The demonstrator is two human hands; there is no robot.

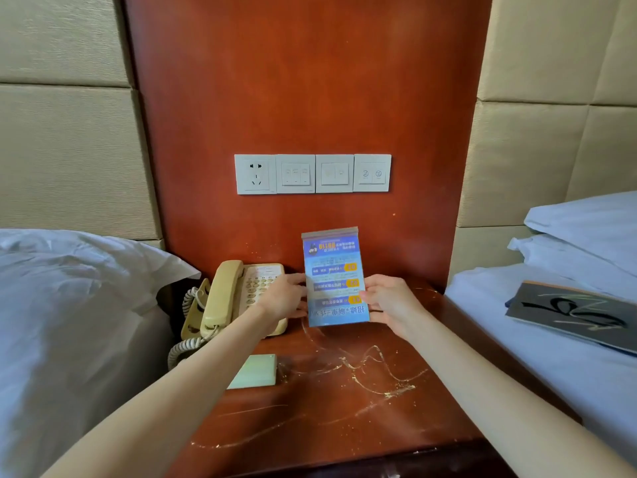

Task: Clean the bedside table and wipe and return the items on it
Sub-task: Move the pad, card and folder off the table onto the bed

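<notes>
A blue printed sign card in a clear holder stands upside down over the back of the reddish wooden bedside table. My left hand grips its left edge and my right hand grips its right edge. A beige corded telephone sits at the table's back left, just behind my left hand. A pale green folded cloth lies flat on the table near the left edge, below my left forearm. The tabletop is scratched and streaked with pale marks.
A white pillow and bedding press against the table's left side. On the right, a bed with white sheets carries a dark card with a brush-stroke design. A row of wall switches and a socket sits on the wooden panel behind.
</notes>
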